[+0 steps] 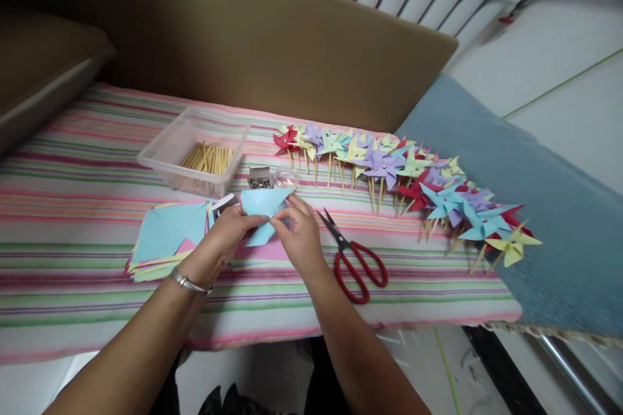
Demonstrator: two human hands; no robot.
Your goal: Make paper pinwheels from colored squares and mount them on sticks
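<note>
Head view, watched from my remote station. Blue paper [265,201] sits between the two hands, above the striped cloth [97,233] and a pink sheet [272,251]. Left hand [231,233]: grasping the paper, thumb laid across it from the left. Right hand [300,233]: grasping too, thumb and finger pinched near its middle. I note that the thumb tips almost meet; whether they touch I cannot tell.

Orientation: the paper's wide edge runs crosswise on the far side, and it narrows toward the person. Directly beyond that edge I log a small box of metal pins [260,179], with a round clear dish [287,177] just to its right; the right hand is the nearer to the dish. Scissors [343,245] lie right of the right hand, blades pointing away and leftward. The paper stack [170,232] is beside the left hand. Finished pinwheels [382,165] stand well to the right.
</note>
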